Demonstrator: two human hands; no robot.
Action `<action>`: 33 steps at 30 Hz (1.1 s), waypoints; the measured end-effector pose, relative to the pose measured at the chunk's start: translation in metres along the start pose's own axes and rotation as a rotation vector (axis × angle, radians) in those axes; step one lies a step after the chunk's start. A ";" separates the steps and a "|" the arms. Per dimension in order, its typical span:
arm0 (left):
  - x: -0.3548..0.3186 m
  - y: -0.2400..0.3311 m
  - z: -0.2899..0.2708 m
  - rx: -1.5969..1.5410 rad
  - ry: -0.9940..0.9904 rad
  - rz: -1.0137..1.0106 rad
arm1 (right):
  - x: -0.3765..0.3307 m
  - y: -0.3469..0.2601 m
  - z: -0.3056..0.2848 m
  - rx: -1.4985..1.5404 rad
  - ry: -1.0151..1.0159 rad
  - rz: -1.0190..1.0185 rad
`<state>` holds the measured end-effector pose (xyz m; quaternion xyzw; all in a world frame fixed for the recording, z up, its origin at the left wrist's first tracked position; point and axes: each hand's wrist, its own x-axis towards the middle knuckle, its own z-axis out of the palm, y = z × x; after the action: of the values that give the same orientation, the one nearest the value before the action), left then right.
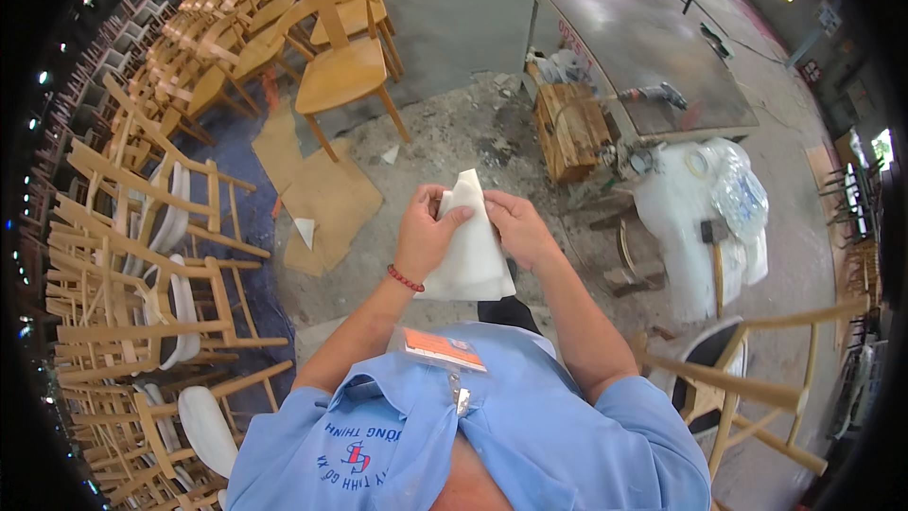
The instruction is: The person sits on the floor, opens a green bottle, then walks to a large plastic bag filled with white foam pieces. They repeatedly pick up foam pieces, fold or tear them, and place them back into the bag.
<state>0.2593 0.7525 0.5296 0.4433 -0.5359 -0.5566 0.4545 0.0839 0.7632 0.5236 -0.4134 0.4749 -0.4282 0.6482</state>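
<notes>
Between my two hands is a white sheet point(465, 260), soft-looking like foam wrap or paper, folded so that it narrows to a point at the top. My left hand point(430, 229) grips its left edge, thumb laid across the front. On the opposite edge, my right hand point(515, 227) pinches the sheet near the upper part. Both hands are closed on it, held in front of my body above the floor. Some of the fingers are hidden behind the sheet.
Wooden chairs point(345, 71) stand in rows at the upper left; stacked chair frames point(180, 274) fill the left. A metal-topped table point(653, 47) bears a power drill point(654, 95). Beside it are a wooden crate point(572, 132), white foam wrap point(676, 227), a hammer point(716, 255) and another chair point(757, 388). Cardboard point(331, 199) lies on the floor.
</notes>
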 end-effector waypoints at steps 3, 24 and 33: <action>0.051 -0.003 0.002 0.083 0.078 0.040 | 0.044 -0.030 -0.014 -0.103 -0.008 -0.049; 0.351 -0.049 0.093 0.170 -0.462 -0.174 | 0.225 -0.078 -0.166 -0.503 0.357 -0.119; 0.483 -0.042 0.106 0.079 -0.868 -0.091 | 0.288 -0.123 -0.176 -0.595 0.576 0.019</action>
<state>0.0606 0.2998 0.4877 0.2086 -0.6781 -0.6896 0.1450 -0.0540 0.4314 0.5273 -0.4418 0.7437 -0.3643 0.3450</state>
